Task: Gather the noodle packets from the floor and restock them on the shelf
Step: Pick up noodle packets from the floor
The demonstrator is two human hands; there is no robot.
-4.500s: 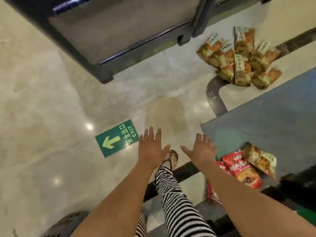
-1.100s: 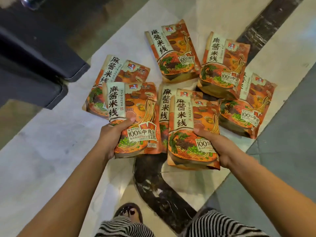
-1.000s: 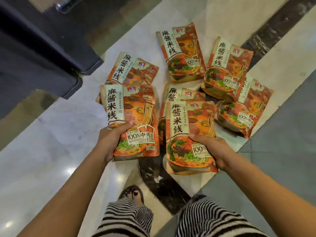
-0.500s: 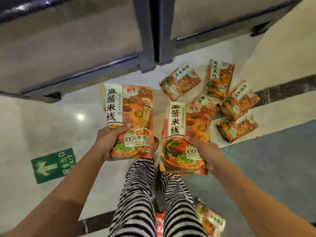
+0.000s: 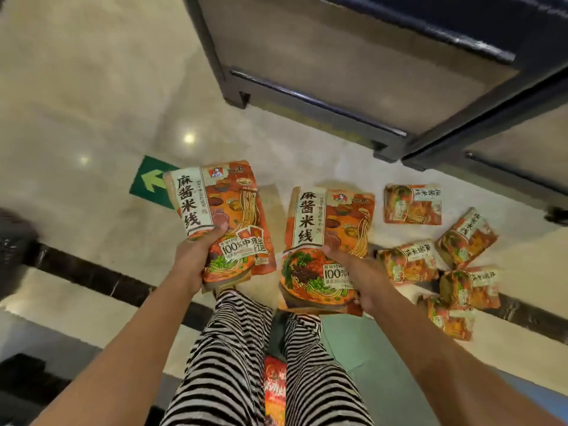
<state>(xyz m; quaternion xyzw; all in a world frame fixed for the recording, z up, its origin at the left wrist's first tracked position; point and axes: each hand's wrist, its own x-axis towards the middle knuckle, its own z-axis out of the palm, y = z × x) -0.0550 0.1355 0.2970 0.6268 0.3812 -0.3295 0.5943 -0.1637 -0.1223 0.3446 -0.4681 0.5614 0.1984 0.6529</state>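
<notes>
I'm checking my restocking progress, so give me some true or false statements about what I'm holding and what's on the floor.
1. The left hand holds the left packet and the right hand holds the right packet. True.
2. No packets lie on the floor. False: five floor packets lie to the right.
3. The green arrow sign shows in full. False: the left packet covers part of it.
4. Both held packets show their printed fronts. True.

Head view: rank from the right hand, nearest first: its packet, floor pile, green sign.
1. Packet: gripped in the right hand itself.
2. Floor pile: on the floor, to its right.
3. Green sign: on the floor, far left.
</notes>
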